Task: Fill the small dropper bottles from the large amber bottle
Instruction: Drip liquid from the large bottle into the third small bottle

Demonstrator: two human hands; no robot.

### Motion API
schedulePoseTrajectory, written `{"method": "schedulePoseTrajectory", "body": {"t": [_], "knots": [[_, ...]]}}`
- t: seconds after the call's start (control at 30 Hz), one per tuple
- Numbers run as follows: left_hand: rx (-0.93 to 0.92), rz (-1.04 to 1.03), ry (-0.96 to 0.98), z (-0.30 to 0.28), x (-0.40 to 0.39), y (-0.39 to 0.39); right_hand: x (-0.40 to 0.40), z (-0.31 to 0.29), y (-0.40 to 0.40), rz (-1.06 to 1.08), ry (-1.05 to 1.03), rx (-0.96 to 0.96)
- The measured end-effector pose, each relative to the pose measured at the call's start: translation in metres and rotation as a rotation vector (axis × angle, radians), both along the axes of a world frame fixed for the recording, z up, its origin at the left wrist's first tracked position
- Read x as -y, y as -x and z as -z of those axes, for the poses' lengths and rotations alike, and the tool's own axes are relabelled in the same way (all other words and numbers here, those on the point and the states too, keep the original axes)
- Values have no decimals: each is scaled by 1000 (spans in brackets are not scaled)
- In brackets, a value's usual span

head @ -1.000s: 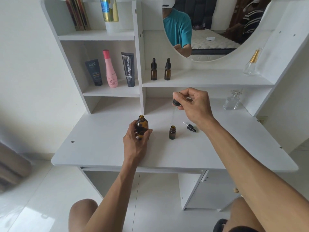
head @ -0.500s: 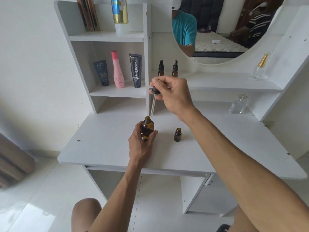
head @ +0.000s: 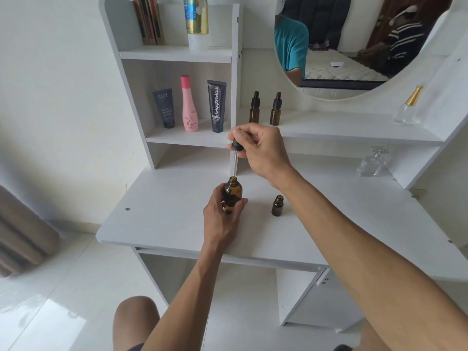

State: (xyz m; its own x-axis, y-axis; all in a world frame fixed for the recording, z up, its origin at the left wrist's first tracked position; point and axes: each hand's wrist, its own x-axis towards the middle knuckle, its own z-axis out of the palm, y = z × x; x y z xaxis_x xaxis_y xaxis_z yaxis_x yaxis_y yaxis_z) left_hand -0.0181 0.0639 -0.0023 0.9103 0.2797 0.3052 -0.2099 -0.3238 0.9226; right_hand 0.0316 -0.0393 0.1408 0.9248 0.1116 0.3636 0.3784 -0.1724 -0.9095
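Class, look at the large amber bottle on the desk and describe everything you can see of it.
The large amber bottle looks like brown, see-through glass, with a round body, rounded shoulders and a short threaded neck. Its cap is off and the mouth is open. It stands upright on the white desk, left of a smaller open amber bottle. The left hand wraps its lower body. The right hand holds a dropper whose glass tip is at the mouth.

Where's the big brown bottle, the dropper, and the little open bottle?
Large amber bottle (head: 233, 192), head view: on its shoulder, above the fingers.
Dropper (head: 235, 163), head view: on its glass tube.
Small open dropper bottle (head: 277, 207), head view: on its body.
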Motion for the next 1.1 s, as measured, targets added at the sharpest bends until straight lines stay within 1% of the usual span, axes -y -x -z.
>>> {"method": "schedulePoseTrajectory", "body": {"t": [0.27, 0.43, 0.7, 1.1], "knots": [[5, -5, 17, 2, 0, -2, -2, 19, 0, 27, 39, -10], [8, -2, 12, 3, 0, -2, -4, 39, -2, 43, 151, 6], [11, 17, -11, -1, -1, 0, -4, 62, 1, 80, 215, -18], [17, 25, -18, -2, -1, 0, -2, 69, 4, 92, 252, 7]]}}
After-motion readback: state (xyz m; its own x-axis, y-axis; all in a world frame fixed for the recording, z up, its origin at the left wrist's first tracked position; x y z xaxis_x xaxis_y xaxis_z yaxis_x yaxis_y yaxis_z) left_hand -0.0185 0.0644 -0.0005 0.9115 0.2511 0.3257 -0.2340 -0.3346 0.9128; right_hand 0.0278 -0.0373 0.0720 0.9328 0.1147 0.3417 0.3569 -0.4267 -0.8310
